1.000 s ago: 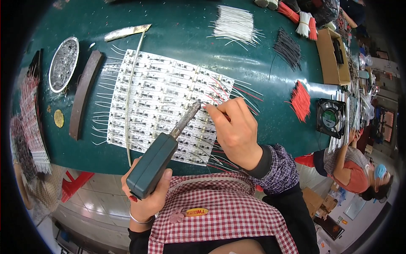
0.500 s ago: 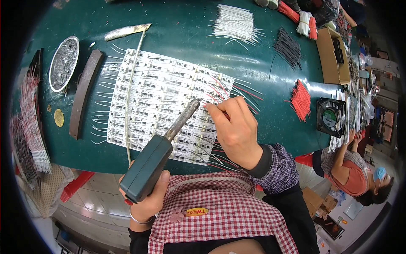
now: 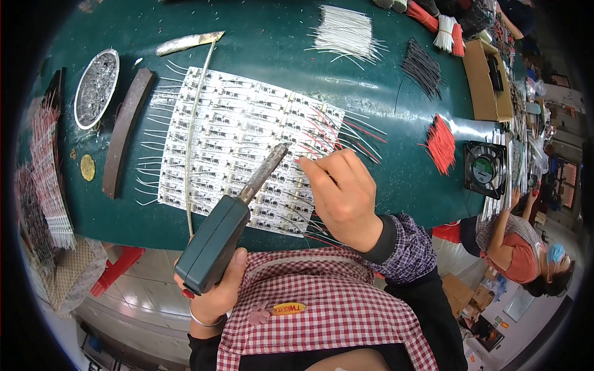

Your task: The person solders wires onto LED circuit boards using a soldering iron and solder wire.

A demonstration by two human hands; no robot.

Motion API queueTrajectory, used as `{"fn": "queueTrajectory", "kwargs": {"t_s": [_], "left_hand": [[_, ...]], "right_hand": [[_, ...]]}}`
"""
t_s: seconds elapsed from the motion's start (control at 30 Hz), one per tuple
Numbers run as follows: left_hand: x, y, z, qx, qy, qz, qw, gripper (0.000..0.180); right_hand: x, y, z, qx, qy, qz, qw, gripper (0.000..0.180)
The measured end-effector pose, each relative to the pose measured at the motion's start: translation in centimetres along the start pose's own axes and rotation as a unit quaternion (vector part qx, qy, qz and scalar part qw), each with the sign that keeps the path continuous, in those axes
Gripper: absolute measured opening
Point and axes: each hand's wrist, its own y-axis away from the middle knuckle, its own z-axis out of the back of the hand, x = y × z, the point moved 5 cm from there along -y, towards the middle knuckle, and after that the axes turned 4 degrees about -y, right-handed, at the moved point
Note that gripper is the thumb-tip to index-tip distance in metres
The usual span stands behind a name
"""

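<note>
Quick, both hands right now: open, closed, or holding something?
Left hand: closed around the dark green handle of a soldering iron.
Right hand: fingers bent over the circuit boards; whether they pinch anything cannot be told.

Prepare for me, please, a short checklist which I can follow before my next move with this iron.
1. Iron in hand: ok, the left hand grips the dark green soldering iron.
2. Right hand well away from the iron's tip: not ok, thumb and forefinger look close to it.
3. Wire in the right fingers: cannot tell, the hand hides it.
4. Tip hot: cannot tell by looking.
5. Spare wires off the white board panel: ok, the white pile, black pile and red pile lie apart from it.
</note>
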Motion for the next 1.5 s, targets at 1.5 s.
{"fn": "queueTrajectory", "kwargs": {"t_s": [1.5], "left_hand": [[1.1,1.4,0.4,0.009,0.071,0.038,0.997,0.02]], "right_hand": [[0.8,0.9,2.4,0.049,0.049,-0.047,0.996,0.032]]}}
